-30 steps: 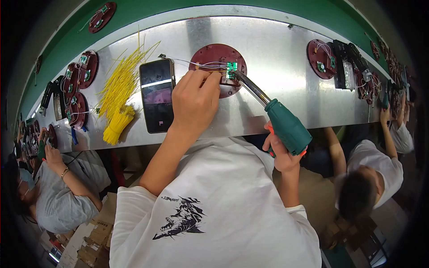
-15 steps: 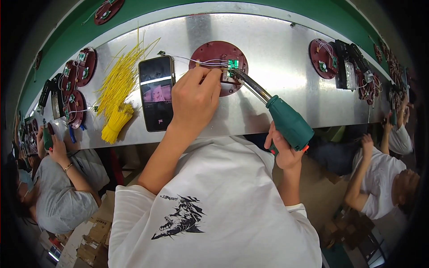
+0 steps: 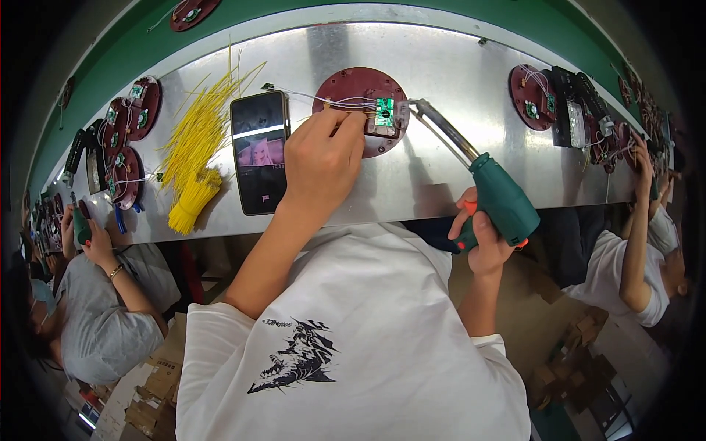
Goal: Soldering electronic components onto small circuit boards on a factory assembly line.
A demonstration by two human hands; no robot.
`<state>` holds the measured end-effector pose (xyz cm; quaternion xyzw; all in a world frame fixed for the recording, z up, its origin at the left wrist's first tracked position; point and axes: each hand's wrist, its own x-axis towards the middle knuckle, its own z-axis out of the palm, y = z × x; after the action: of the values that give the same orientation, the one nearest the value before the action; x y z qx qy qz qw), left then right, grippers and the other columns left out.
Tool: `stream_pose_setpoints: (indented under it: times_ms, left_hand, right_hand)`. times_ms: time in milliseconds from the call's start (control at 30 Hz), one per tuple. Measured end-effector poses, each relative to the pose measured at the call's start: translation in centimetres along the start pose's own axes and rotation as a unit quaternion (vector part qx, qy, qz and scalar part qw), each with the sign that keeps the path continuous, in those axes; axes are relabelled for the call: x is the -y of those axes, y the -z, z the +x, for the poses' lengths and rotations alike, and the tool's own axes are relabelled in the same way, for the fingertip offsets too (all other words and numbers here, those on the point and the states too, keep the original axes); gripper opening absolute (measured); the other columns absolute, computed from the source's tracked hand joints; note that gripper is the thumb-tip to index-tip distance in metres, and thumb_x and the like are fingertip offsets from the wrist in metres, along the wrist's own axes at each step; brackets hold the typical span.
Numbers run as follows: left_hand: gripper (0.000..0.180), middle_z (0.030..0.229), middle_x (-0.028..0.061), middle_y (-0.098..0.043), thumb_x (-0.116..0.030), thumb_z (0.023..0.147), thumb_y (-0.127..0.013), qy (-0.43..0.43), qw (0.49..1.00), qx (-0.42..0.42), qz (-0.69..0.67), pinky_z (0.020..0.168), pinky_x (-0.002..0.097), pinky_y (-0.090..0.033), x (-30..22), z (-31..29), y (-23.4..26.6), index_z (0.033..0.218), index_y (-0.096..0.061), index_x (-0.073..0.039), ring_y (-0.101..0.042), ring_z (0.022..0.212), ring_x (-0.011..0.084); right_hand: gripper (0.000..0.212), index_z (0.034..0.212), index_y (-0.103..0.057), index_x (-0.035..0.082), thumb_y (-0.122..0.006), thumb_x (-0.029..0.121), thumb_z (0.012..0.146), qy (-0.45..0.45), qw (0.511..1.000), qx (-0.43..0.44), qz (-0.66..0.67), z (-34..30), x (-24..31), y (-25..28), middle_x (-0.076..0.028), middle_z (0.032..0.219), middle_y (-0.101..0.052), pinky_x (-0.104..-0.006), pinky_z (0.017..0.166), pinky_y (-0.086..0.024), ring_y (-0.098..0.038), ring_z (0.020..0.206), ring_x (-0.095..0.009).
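My right hand (image 3: 487,246) grips a green soldering gun (image 3: 506,197) by its handle. The gun's metal tip points up and left and stands just off the right rim of a dark red round base (image 3: 351,78). A small green circuit board (image 3: 384,112) sits on the right part of this base, with thin white wires (image 3: 344,98) running left from it. My left hand (image 3: 323,165) rests over the base's lower left, fingers pinched beside the board. What those fingertips hold is hidden behind them.
Left of my hand lies a phone (image 3: 259,180), then a bundle of yellow wires (image 3: 193,206). More red bases stand at the left (image 3: 126,176) and right (image 3: 531,95), near black fixtures (image 3: 570,121). Co-workers sit on both sides (image 3: 110,309). The metal bench's (image 3: 441,73) front edge is close to me.
My right hand has drawn the soldering gun right, and its tip has come off the circuit board. My left hand stays nearly in place. The co-worker at right has raised an arm.
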<state>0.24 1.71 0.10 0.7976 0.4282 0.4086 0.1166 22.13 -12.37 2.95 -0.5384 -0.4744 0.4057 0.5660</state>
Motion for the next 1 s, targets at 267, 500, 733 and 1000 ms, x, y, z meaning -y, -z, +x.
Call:
stream_pose_setpoints:
  times_ms: [267, 500, 733, 1000]
  left_hand:
    - [0.019, 0.081, 0.0086, -0.063, 0.001, 0.076, -0.069, 0.0, 1.0, -0.001, 0.008, 0.061, 0.0367, -0.051, 0.0, -0.1, 0.0, 0.094, -0.07, -0.003, -0.062, 0.07, 0.0261]
    - [0.019, 0.081, 0.0071, -0.062, 0.001, 0.075, -0.069, -0.001, 1.0, -0.007, 0.021, 0.06, 0.0367, -0.051, -0.2, -0.2, -0.2, 0.093, -0.07, -0.004, -0.062, 0.07, 0.0251]
    - [0.02, 0.081, 0.0082, -0.062, 0.0, 0.072, -0.07, 0.002, 0.998, -0.024, 0.057, 0.064, 0.0374, -0.051, -0.4, -0.4, -0.4, 0.092, -0.071, -0.005, -0.062, 0.073, 0.0263]
    - [0.011, 0.08, 0.0091, -0.053, -0.009, 0.073, -0.063, 0.01, 0.997, -0.049, 0.051, 0.065, 0.0381, -0.044, -0.1, -1.2, -1.3, 0.083, -0.062, -0.004, -0.054, 0.076, 0.0263]
  right_hand:
    - [0.038, 0.123, -0.051, -0.011, -0.05, 0.017, 0.098, -0.003, 0.995, -0.088, 0.054, 1.3, -1.2, 1.6, -0.021, 0.1, -0.059, -0.0277, 0.042, -0.047, -0.057, 0.05, -0.02]
    - [0.039, 0.116, -0.052, -0.008, -0.044, 0.028, 0.102, -0.002, 0.983, -0.1, 0.152, 2.9, -2.9, 3.6, -0.02, 0.103, -0.058, -0.0292, 0.04, -0.045, -0.054, 0.049, -0.018]
    - [0.042, 0.115, -0.052, -0.006, -0.039, 0.032, 0.104, -0.011, 0.982, -0.104, 0.158, 2.7, -3.5, 4.2, -0.019, 0.108, -0.056, -0.0296, 0.041, -0.042, -0.051, 0.05, -0.016]
    - [0.045, 0.115, -0.053, -0.004, -0.036, 0.036, 0.105, -0.049, 0.98, -0.098, 0.164, 2.8, -3.6, 4.5, -0.016, 0.109, -0.054, -0.0284, 0.044, -0.041, -0.048, 0.05, -0.014]
